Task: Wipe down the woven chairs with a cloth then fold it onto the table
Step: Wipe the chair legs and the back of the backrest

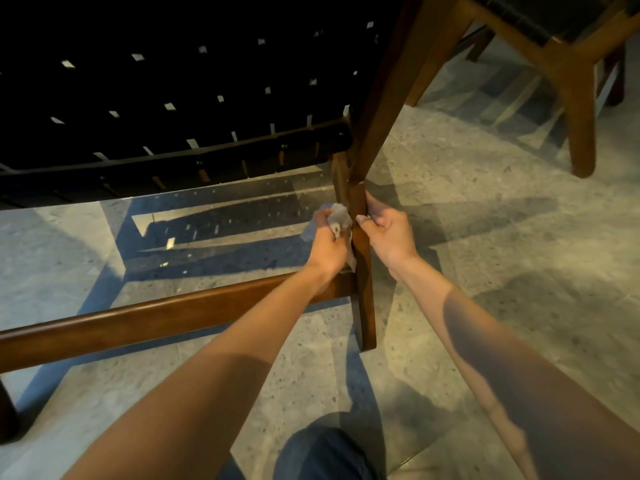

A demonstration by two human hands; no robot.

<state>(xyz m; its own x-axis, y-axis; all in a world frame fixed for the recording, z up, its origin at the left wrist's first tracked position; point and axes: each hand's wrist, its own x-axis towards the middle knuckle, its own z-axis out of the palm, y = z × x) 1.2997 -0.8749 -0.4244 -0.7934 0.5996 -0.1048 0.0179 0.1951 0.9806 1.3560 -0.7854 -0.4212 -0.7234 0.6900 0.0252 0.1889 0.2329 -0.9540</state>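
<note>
Cloth [338, 220], grey, bunched in my left hand [330, 245] and pressed to the near chair leg [365, 306], partway up it. My right hand [388, 230] grips the same leg from the other side. Black woven seat [173, 98] overhead; wooden crossbar [156, 317] low down. Speckled stone floor [485, 271], hard light, slatted shadows. Second chair [571, 98] stands beyond, to the right.

Two woven chairs are in view: a near chair [173, 98] with a dark woven seat, and a second chair [568, 60] at the upper right. Two hands show, the left hand [329, 245] and the right hand [389, 232]. There is one grey cloth [338, 219], one upright chair leg [365, 306] between the hands, one long wooden rail [156, 317], and one knee [322, 455] in blue denim.
</note>
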